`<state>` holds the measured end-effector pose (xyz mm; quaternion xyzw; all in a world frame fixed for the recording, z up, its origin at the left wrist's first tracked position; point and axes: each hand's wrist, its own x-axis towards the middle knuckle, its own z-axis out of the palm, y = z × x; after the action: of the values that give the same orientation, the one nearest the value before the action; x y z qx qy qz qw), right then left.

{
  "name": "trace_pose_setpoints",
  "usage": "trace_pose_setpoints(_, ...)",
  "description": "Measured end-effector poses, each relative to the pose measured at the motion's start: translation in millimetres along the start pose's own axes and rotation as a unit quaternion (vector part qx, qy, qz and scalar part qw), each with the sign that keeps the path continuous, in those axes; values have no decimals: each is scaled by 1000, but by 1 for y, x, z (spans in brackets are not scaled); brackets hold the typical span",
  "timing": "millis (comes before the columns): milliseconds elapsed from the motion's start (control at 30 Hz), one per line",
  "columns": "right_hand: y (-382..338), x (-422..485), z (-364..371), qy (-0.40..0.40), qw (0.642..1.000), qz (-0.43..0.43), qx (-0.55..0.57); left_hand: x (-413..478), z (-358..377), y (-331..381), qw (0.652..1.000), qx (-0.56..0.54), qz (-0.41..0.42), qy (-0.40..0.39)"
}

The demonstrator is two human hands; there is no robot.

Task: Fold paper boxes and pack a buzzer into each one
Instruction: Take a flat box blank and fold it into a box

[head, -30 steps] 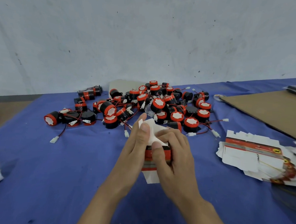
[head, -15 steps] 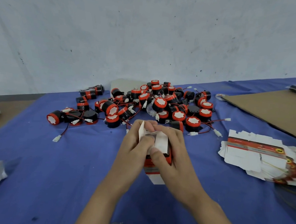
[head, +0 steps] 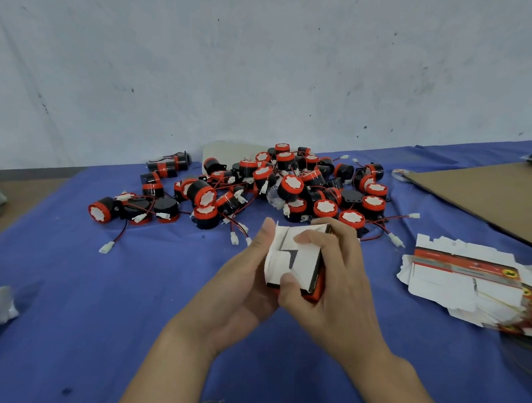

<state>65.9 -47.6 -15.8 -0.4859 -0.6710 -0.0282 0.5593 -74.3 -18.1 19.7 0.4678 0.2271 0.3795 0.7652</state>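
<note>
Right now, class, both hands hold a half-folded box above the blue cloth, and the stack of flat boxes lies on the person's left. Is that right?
No: the head view shows the stack of flat boxes on the person's right. The left hand and right hand do hold the half-folded box above the blue cloth.

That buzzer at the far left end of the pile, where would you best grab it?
Probably by its black barrel, pinched from above across the round sides. The leftmost buzzer lies on its side, white face towards the camera, with bare blue cloth to its left; other buzzers crowd its right.
</note>
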Motion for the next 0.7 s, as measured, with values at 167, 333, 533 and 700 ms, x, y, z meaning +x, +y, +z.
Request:
trace_pose_setpoints(167,8,-2,2,-33,997,-32,-57,7,-1,-11,998,48,-4,38)
trace_pose_setpoints(333,15,-1,0,-67,994,-65,-56,7,-3,-9,998,55,7,24)
trace_pose_setpoints(533,17,-5,0,-80,989,-101,-74,6,-10,-4,998,51,-23,11)
trace_pose_setpoints(700,14,-4,-1,-58,989,-109,-84,4,-9,-5,995,102,-21,-3)
